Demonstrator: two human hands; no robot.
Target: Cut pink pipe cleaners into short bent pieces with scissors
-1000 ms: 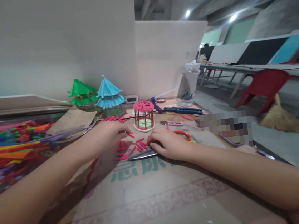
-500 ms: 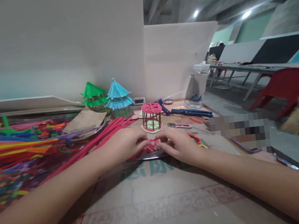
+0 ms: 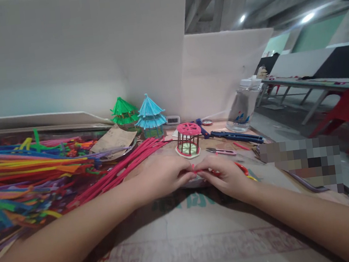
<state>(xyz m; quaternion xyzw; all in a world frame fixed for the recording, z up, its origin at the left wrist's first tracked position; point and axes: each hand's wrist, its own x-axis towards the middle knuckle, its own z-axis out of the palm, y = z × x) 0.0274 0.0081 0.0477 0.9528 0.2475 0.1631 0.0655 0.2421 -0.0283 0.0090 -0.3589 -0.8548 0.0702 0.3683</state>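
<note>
My left hand [image 3: 169,172] and my right hand [image 3: 223,173] meet fingertip to fingertip over the cardboard, both pinched on a small red piece [image 3: 194,170]. Just behind them stands a small round cage-like frame [image 3: 188,140] with a pink spoked top, brown posts and a pale base. Left of my left hand lies a bundle of red pipe cleaners [image 3: 119,171]. Orange-handled scissors [image 3: 241,168] lie partly hidden behind my right hand. Beyond the frame are pink-handled snips [image 3: 221,151].
A green-roofed model [image 3: 124,111] and a blue-roofed model [image 3: 150,117] stand at the back. Colourful pipe cleaners [image 3: 40,167] fill the left side. Blue pliers [image 3: 238,136], a water bottle [image 3: 243,106] and a small digital display [image 3: 173,120] are further back.
My hands have come together, their fingertips now closed on the small red piece. The whole view has shifted, so the objects appear further right and slightly lower.
</note>
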